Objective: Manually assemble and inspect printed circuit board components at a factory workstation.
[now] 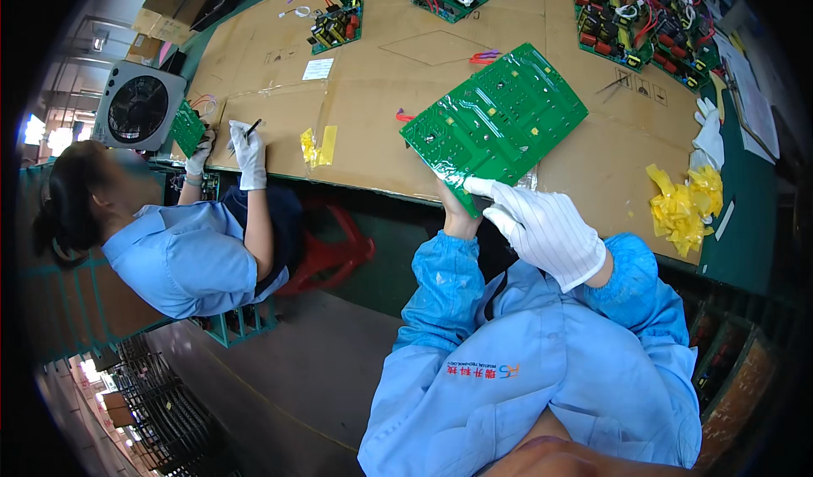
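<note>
A large green circuit board [508, 113] is tilted up over the cardboard-covered bench, its solder side towards me. My left hand [458, 209] grips it at the lower left corner; most of its fingers are hidden behind the board. My right hand [546, 230], in a white striped glove, is at the same lower edge, with its fingers bent and the fingertips against the board near that corner. Small yellow spots show on the board's face. Red and purple wire ends stick out past its upper and left edges.
Cardboard [373, 96] covers the bench. Crumpled yellow tape [686, 206] and a white glove [707, 134] lie right. Populated circuit boards [605, 24] stand along the far side. At left, a co-worker [182, 248] in white gloves handles another board beside a fan [138, 108].
</note>
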`<state>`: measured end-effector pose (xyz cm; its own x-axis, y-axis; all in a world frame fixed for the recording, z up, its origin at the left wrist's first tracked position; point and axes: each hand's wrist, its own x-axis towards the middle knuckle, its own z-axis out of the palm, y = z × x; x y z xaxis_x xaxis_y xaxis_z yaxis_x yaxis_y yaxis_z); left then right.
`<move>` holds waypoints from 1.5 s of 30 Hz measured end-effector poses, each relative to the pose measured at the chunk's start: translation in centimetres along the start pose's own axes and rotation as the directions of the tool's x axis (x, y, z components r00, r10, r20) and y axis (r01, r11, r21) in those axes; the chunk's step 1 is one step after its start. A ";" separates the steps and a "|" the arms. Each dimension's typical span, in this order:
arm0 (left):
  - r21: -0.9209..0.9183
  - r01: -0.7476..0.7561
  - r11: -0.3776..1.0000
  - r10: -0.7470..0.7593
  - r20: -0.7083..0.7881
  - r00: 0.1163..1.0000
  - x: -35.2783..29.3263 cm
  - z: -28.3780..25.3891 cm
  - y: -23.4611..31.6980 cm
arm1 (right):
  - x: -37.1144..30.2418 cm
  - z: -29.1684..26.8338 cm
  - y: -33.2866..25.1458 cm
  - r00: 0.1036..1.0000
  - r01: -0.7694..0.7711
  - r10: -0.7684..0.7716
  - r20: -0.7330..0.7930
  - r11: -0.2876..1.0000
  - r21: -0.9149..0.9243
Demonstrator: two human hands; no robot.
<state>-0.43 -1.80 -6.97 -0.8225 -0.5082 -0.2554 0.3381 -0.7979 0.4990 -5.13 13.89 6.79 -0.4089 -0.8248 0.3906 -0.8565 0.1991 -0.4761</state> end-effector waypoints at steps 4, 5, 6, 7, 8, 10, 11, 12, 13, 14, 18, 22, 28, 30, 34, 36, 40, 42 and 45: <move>-0.001 -0.010 1.000 0.010 -0.065 0.998 0.0 -0.1 -0.2 | 0.0 0.4 0.0 1.000 0.005 -0.005 0.000 0.999 -0.048; 0.004 -0.013 1.000 0.013 -0.089 0.996 -0.2 0.5 -0.1 | -0.1 0.4 -0.1 0.999 -0.010 0.011 0.030 0.998 -0.056; 0.009 -0.015 1.000 0.016 -0.113 0.993 -0.3 1.0 -0.1 | -0.2 0.4 -0.1 1.000 -0.007 0.009 0.015 0.996 -0.084; 0.000 -0.018 1.000 0.017 -0.112 0.994 -0.4 1.1 -0.1 | -0.2 0.4 -0.3 1.000 -0.003 0.003 0.000 0.994 -0.109; -0.010 -0.020 1.000 0.018 -0.111 0.994 -0.5 1.2 -0.2 | -0.2 0.5 -0.5 1.000 0.000 -0.002 -0.015 0.991 -0.134; -0.021 -0.031 0.999 0.028 -0.133 0.991 -0.7 1.3 -0.4 | -0.3 0.0 -1.1 0.999 -0.038 0.040 0.007 0.988 -0.148; -0.021 -0.041 0.999 0.037 -0.157 0.987 -0.8 1.3 -0.6 | -0.3 -0.2 -1.5 0.998 -0.057 0.060 0.018 0.986 -0.156; -0.020 -0.051 0.999 0.046 -0.181 0.982 -0.9 1.4 -0.8 | -0.3 -0.4 -1.7 0.995 -0.086 0.093 0.046 0.986 -0.144; -0.007 -0.069 0.998 0.066 -0.195 0.979 -1.0 1.5 -1.0 | -0.4 -0.5 -2.0 0.989 -0.118 0.128 0.073 0.984 -0.135; 0.007 -0.087 0.996 0.087 -0.209 0.974 -1.0 1.6 -1.1 | -0.4 -0.5 -2.1 0.982 -0.149 0.162 0.101 0.981 -0.127; 0.014 -0.119 0.993 0.120 -0.201 0.972 -1.5 2.6 -1.0 | -0.5 0.2 -2.0 0.987 -0.130 0.141 0.078 0.982 -0.134; -0.050 -0.150 0.987 0.146 -0.075 0.986 -0.9 1.2 -1.4 | 0.5 -0.7 -1.3 0.974 -0.224 0.209 0.087 0.937 0.268; -0.113 -0.216 0.970 0.229 0.122 0.966 -0.9 1.5 -1.4 | 2.2 -4.2 1.8 0.856 -0.481 0.489 0.167 0.634 0.605; -0.006 -0.229 0.974 0.227 0.127 0.965 -0.8 0.5 -1.3 | 1.8 -4.8 3.3 0.879 -0.423 0.474 0.041 0.739 0.525; -0.168 -0.224 0.960 0.242 0.099 0.965 -0.7 0.3 -1.8 | 0.7 -5.3 6.1 0.870 -0.457 0.493 -0.017 0.819 0.346; -0.258 -0.180 0.949 0.225 0.159 0.961 -0.7 0.2 -1.7 | 0.3 -4.6 7.0 0.911 -0.381 0.408 -0.067 0.891 0.245; 0.097 -0.206 0.974 0.198 0.083 0.977 -0.9 -0.2 -1.3 | 0.5 -3.3 7.5 0.958 -0.279 0.285 -0.033 0.952 0.126; 0.148 -0.195 0.970 0.195 0.018 0.981 -1.1 0.4 -1.4 | 0.6 -3.0 7.9 0.970 -0.239 0.241 -0.020 0.967 0.085; -0.078 -0.204 0.976 0.210 0.084 0.974 -0.9 -0.1 -1.5 | 0.5 -3.3 7.7 0.967 -0.251 0.247 0.056 0.965 0.079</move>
<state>-0.14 -0.20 -7.62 -0.7687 -0.6353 -0.0744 0.5330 -0.7004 0.4748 -12.92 16.75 5.92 -0.5897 -0.7782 0.2159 -0.6985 0.3574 -0.6200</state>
